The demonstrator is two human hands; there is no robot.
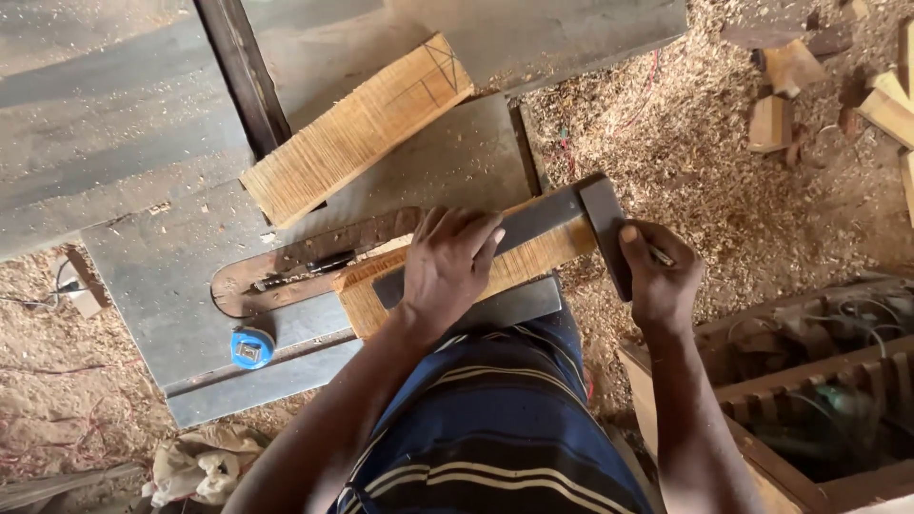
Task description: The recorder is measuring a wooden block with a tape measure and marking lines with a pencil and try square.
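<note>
Pressing down flat, the left hand (446,268) lay with its fingers spread across the dark metal blade of a try square (533,221), pinning it along a pale wooden block (533,257) that rested on the grey saw table (152,257). The right hand (660,278) sat just right of the block's far end, thumb against the square's dark stock, fingers curled in on a thin pencil (661,254); only its tip showed, so the exact grip could not be told for certain. Just left of the left hand, touching the block's near end, lay a brown oval table insert (305,255) with a narrow dark slot. Below and further left of that hand, near the table edge, sat a small blue tape measure (252,347). Above the left hand, apart from it, lay a second wooden block (357,128), tilted, with pencilled lines at its far end, beside a dark upright bar (246,71). Sawdust (705,152) covered the ground beyond the right hand, with wood offcuts (790,95) well above it. Below and right of the right hand stood an open wooden box (819,381) holding wires and parts, indistinct. Crumpled cloth (200,466) lay low, well left of the left arm.
</note>
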